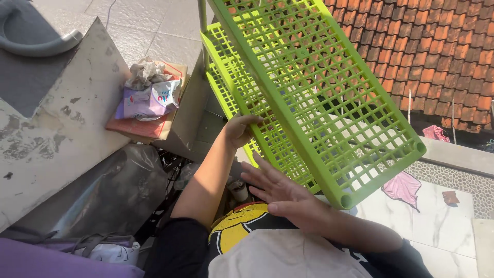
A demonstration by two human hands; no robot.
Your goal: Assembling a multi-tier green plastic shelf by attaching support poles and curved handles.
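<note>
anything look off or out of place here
The green lattice shelf rack is tilted steeply, not standing; the left hand grips its lower tier and the right hand lies flat beneath. A crumpled pouch sits loose on cardboard.

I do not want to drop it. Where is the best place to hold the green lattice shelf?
Probably the thick long edge of the green lattice shelf, gripped from below with both hands. It tilts steeply, and the rim is solid where the grid is thin.

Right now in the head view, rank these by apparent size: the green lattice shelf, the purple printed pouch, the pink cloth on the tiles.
1. green lattice shelf, though nearest the camera
2. purple printed pouch
3. pink cloth, but it lies farther off, so unsure against the pouch
</note>
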